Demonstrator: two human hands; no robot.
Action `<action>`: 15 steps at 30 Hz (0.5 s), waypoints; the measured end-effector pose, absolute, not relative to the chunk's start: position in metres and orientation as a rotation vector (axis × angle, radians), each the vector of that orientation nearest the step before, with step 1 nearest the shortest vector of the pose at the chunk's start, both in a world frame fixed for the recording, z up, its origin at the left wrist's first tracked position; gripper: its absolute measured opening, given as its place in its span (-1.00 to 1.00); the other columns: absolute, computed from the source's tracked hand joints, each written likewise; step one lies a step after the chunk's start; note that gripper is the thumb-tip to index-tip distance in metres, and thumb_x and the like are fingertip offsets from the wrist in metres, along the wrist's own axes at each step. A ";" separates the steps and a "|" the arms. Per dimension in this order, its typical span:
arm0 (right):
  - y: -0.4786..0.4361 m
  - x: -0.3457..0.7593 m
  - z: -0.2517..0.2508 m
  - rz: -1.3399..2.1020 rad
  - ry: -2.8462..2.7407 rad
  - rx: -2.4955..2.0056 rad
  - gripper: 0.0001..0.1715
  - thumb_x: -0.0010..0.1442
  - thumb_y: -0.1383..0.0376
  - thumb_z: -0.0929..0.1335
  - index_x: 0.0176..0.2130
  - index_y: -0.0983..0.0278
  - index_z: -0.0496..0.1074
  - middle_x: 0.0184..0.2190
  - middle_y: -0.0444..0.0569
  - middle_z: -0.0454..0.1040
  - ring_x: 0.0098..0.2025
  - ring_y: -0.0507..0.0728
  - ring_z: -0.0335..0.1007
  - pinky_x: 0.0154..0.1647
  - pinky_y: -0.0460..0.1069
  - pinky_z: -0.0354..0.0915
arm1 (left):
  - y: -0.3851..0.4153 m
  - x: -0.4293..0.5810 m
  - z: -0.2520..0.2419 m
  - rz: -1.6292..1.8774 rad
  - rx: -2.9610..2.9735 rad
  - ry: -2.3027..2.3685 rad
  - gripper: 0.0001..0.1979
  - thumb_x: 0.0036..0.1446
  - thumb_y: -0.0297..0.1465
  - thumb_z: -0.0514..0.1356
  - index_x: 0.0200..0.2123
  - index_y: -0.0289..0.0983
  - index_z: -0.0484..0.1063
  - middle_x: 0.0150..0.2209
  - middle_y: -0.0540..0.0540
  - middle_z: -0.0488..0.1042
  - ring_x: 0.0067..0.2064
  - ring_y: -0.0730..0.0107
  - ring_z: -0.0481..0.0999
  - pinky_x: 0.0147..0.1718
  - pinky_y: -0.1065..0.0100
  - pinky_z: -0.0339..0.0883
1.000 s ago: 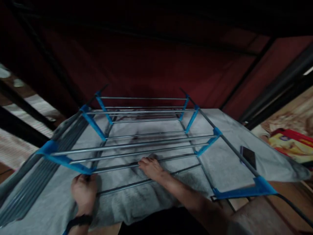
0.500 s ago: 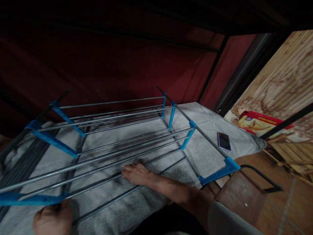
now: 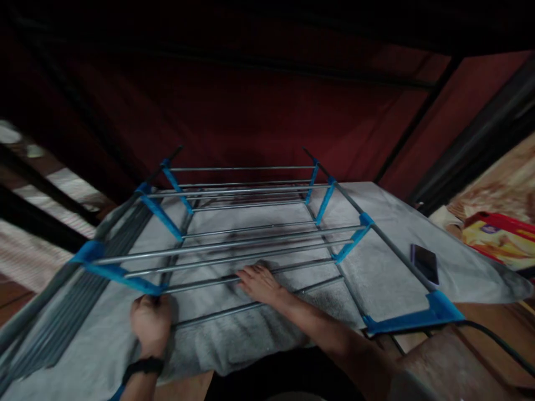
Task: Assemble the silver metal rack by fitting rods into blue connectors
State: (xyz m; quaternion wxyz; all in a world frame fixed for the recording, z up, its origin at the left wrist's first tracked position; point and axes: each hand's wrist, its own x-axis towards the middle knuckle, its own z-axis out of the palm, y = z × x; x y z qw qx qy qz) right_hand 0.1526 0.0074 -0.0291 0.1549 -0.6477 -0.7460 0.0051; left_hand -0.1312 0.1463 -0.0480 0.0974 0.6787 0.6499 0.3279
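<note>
A shoe rack of grey metal tubes (image 3: 251, 243) with blue plastic brackets (image 3: 351, 243) lies on its back on a grey cloth. My left hand (image 3: 151, 323), with a dark band at its wrist, closes round the rack's lower side pole just below a blue bracket (image 3: 125, 278). Its fingertips are partly hidden. Near the middle of the rack, my right hand (image 3: 259, 284) has its fingers curled over a cross tube (image 3: 307, 267). Below it runs another cross tube (image 3: 217, 316). The tube's far side under my right fingers is hidden.
Several loose grey tubes (image 3: 83, 301) lie in a bundle on the left of the grey cloth (image 3: 368, 278). A phone (image 3: 424, 264) rests at the right. Beyond it is a red and yellow box (image 3: 501, 236). A dark red curtain (image 3: 251, 122) hangs behind.
The view has turned left, so the rack appears further right and more of the tube bundle shows. My left hand stays at the side pole and my right hand on its tube.
</note>
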 end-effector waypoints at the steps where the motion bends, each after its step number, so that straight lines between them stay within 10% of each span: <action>1: 0.007 0.152 -0.030 0.034 -2.121 -1.885 -0.70 0.43 0.16 0.29 0.08 0.20 0.43 -0.05 -0.01 0.53 -0.05 0.14 0.46 0.08 0.07 0.36 | 0.142 -0.128 -0.044 0.952 1.983 1.927 -0.82 -0.08 -0.19 0.07 -0.51 -0.12 0.12 -0.48 -0.07 0.21 -0.24 0.02 0.36 -0.12 -0.02 0.37; 15: 0.007 0.151 -0.033 -0.012 -2.155 -1.958 -0.80 0.44 0.24 0.28 -0.08 0.22 0.50 -0.11 -0.03 0.53 -0.09 0.13 0.47 -0.02 0.03 0.37 | 0.137 -0.130 -0.055 1.088 1.737 1.951 -0.73 0.08 -0.18 0.17 -0.30 -0.27 0.46 -0.28 -0.19 0.51 -0.22 0.12 0.50 -0.11 0.16 0.37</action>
